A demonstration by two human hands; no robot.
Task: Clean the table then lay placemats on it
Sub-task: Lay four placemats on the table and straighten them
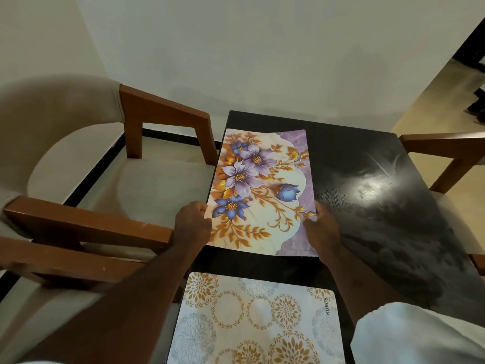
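Left hand (193,222) grips the left edge of the floral placemat (259,190), and right hand (321,227) pinches its right edge, thumb on top. The mat lies along the left edge of the dark worktop (367,206), towards the far corner; its near end may be slightly lifted. Closer along that edge lies a circle-patterned placemat (257,319), printed "KUBER" at its right side.

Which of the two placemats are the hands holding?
The farther placemat with purple and blue flowers; left hand and right hand hold its side edges. The nearer circle-patterned placemat lies untouched.
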